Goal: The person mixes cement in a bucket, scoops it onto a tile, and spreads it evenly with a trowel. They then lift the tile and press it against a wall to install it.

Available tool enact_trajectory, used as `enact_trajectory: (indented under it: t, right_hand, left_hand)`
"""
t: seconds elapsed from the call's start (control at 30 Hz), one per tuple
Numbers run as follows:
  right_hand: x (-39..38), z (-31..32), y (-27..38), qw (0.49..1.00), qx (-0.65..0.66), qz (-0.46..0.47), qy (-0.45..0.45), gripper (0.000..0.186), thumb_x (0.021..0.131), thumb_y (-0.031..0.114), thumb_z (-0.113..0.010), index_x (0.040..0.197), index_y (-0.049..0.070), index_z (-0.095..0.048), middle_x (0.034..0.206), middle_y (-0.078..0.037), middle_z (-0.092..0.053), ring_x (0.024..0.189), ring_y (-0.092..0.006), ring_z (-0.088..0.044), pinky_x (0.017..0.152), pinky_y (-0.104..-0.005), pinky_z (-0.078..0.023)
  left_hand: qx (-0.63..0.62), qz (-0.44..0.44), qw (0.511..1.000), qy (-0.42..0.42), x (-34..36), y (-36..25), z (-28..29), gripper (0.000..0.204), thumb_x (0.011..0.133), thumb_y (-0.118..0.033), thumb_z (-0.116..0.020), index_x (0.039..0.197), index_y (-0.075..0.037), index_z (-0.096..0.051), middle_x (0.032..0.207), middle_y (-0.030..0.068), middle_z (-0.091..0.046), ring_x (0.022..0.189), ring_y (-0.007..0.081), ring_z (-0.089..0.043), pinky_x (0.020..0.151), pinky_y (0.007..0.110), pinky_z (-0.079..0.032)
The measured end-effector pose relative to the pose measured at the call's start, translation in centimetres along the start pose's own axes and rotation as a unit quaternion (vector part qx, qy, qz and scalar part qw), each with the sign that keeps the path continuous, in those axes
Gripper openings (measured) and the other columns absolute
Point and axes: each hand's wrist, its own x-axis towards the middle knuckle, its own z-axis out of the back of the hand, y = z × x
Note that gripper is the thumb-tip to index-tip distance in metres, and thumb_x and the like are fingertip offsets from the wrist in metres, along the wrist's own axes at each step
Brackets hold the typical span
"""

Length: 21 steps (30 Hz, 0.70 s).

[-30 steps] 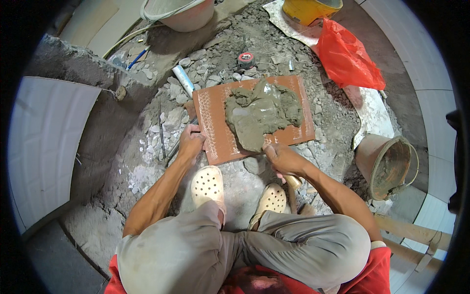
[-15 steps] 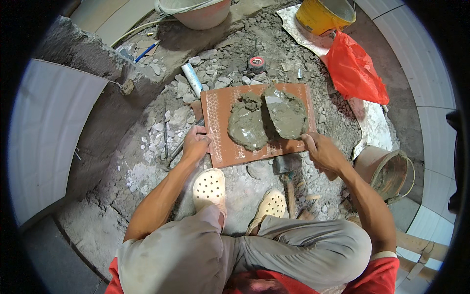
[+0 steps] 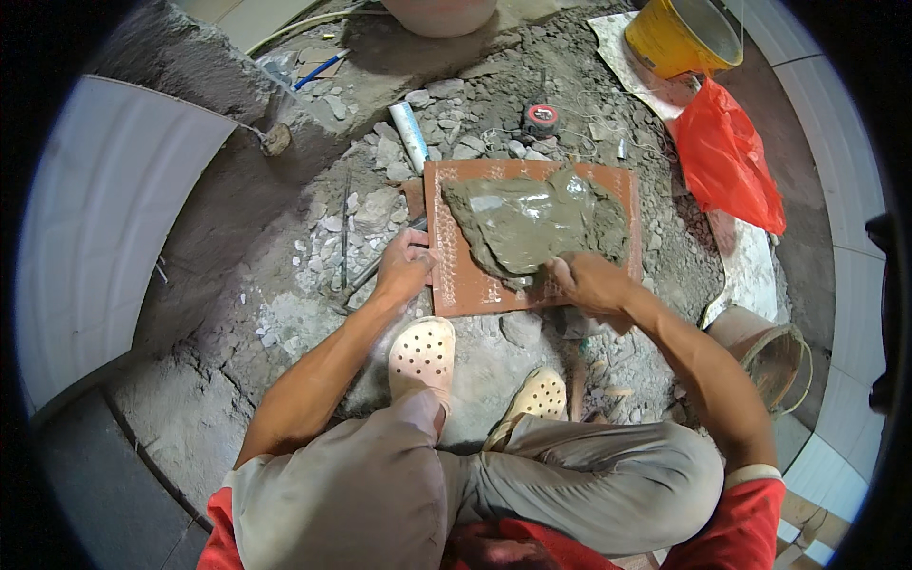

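Rubble (image 3: 375,207) surrounds the tile (image 3: 463,285), left grip (image 3: 405,270) pinching its left edge, right grip (image 3: 593,283) clenching a trowel (image 3: 518,233) beside mortar (image 3: 604,217).

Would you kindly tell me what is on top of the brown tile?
Wet mortar lies across the tile, the right hand over its near edge; the surface underneath is hidden.
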Motion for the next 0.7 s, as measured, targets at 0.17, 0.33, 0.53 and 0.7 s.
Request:
enact_trajectory:
  t: [0.17, 0.33, 0.53, 0.7]
  right_hand:
    - [-2.1, 5.6, -1.7, 0.963, -0.267, -0.021, -0.028, 0.031, 0.106, 0.034, -0.047, 0.11, 0.006, -0.06, 0.08, -0.025, -0.068, 0.069, -0.0439, -0.068, 0.064, -0.0542, -0.054]
    - [-3.0, 6.4, -1.6, 0.937, -0.343, 0.027, -0.059, 0.032, 0.104, 0.039, -0.051, 0.11, 0.008, -0.057, 0.079, -0.024, -0.067, 0.065, -0.0435, -0.068, 0.058, -0.0533, -0.054]
    - [1.6, 5.2, -1.4, 0.926, -0.35, 0.113, -0.089, 0.032, 0.105, 0.039, -0.053, 0.106, 0.007, -0.056, 0.08, -0.02, -0.066, 0.067, -0.0427, -0.067, 0.059, -0.051, -0.053]
    - [2.9, 4.4, -1.4, 0.949, -0.293, 0.096, -0.07, 0.034, 0.106, 0.038, -0.05, 0.103, 0.005, -0.057, 0.073, -0.024, -0.066, 0.071, -0.0432, -0.067, 0.063, -0.0531, -0.052]
  left_hand:
    - [0.024, -0.013, 1.0, -0.003, -0.1, 0.0, 0.1, 0.028, 0.097, -0.005, -0.066, 0.121, 0.002, -0.054, 0.099, 0.0115, -0.069, 0.08, 0.0134, -0.065, 0.065, 0.028, -0.055]
    - [0.044, 0.002, 0.999, -0.002, -0.1, -0.4, 0.1, 0.029, 0.096, -0.004, -0.065, 0.122, 0.002, -0.054, 0.097, 0.0116, -0.069, 0.077, 0.0138, -0.064, 0.065, 0.029, -0.054]
    - [0.054, -0.001, 0.999, -0.008, -0.2, -0.3, 0.1, 0.03, 0.096, -0.004, -0.066, 0.122, 0.002, -0.053, 0.097, 0.0122, -0.068, 0.077, 0.0143, -0.064, 0.065, 0.029, -0.055]
    - [0.075, -0.002, 0.997, -0.018, -0.2, -0.4, 0.0, 0.031, 0.094, -0.005, -0.067, 0.122, 0.0, -0.056, 0.099, 0.0124, -0.07, 0.081, 0.0164, -0.066, 0.069, 0.031, -0.055]
